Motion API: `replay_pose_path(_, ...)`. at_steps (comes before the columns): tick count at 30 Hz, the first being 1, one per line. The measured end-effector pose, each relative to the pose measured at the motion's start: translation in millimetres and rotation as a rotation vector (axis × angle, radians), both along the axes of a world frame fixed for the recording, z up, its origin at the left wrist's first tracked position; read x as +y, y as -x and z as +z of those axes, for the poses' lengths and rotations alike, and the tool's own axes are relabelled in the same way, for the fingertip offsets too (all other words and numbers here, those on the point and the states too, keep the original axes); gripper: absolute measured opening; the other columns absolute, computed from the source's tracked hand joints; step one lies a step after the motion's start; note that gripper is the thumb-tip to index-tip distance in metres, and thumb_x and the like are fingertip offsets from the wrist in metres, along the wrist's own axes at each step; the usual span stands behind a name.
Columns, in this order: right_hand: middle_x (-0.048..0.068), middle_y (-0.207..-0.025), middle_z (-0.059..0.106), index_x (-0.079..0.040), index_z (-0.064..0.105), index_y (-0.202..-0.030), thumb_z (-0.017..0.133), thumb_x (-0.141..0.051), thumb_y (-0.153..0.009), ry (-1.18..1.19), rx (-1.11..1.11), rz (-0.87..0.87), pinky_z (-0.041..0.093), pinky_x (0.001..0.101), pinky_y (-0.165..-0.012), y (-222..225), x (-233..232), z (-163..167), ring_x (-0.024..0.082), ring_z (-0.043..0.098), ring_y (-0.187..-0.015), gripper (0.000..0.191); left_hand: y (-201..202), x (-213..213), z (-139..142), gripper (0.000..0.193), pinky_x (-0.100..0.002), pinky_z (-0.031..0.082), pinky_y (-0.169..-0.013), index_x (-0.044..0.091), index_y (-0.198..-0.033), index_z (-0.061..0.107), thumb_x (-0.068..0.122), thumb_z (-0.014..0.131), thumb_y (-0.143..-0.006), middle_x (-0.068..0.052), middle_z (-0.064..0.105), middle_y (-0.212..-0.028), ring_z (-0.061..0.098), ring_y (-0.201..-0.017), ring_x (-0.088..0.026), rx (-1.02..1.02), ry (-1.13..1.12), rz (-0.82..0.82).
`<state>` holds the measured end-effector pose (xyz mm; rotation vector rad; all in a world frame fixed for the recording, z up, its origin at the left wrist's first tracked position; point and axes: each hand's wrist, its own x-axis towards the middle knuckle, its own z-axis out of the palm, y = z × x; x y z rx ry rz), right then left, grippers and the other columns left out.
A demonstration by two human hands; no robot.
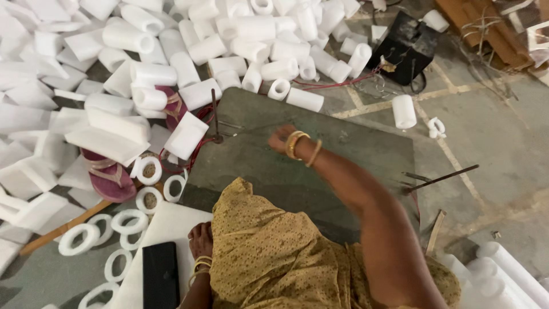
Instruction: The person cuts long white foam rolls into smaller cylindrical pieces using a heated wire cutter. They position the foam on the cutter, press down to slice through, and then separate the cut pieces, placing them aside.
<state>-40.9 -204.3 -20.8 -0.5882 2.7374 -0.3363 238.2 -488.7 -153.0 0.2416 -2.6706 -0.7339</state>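
— Where are the hands?

— The right hand (281,139) is stretched out over the dark grey board (320,166) lying on the floor. It is curled into a loose fist, fingers drawn together, close to the thin metal rod (215,114) that stands upright at the board's far-left corner. The picture is blurred there, so I cannot tell whether anything is pinched inside the fist; a fine wire may run from the rod toward it.

— And the left?

— The left hand (201,240) rests low beside the knee, on a white foam sheet (166,223), next to a flat black block (160,274). Its fingers look bent and relaxed, holding nothing that I can see, and it seems to prop the body while the other arm reaches.

— What lies about?

— A large heap of white foam tubes (229,46) behind the board, cut foam rings (128,220) scattered at the left near a pair of maroon sandals (111,177), and flat foam slabs (108,137). One short foam tube (404,111) stands alone on the floor at the right, near a black box (406,48) with red wiring. The rings lie within easy reach of the left side, probably so they can be pushed aside from the board.
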Motion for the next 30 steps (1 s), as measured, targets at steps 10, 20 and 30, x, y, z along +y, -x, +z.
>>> replay_pose_path(10,0.013,-0.082,0.076,-0.010,0.076,-0.083,0.066,-0.014,-0.085,-0.721,0.299,0.677,0.061,0.0435,-0.064,-0.1,23.2,-14.2,0.030,0.075,-0.078,0.012,1.3,-2.3,-2.4,0.020,-0.048,0.056,-0.080,0.019,-0.113,0.071,0.020,0.064,-0.095,-0.007,0.065,-0.117,0.058,-0.109,-0.035,0.037,0.040,0.017)
replay_pose_path(20,0.018,-0.089,0.074,-0.010,0.080,-0.084,0.061,-0.018,-0.088,-0.686,0.045,0.131,0.060,0.0459,-0.074,-57.0,177.4,-21.2,0.033,0.073,-0.083,0.021,-2.0,3.6,-9.6,0.018,-0.047,0.055,-0.086,0.020,-0.112,0.072,0.022,0.063,-0.097,-0.006,0.066,-0.118,0.059,-0.112,-0.034,0.006,0.040,0.032)
replay_pose_path(30,0.012,-0.080,0.075,-0.008,0.074,-0.085,0.064,-0.013,-0.082,-0.528,0.417,0.514,0.058,0.0462,-0.065,-9.0,-7.8,-25.9,0.031,0.072,-0.080,0.012,2.5,1.5,-3.9,0.018,-0.049,0.055,-0.093,0.015,-0.115,0.070,0.020,0.061,-0.100,-0.004,0.065,-0.115,0.062,-0.109,-0.031,0.088,0.154,-0.061)
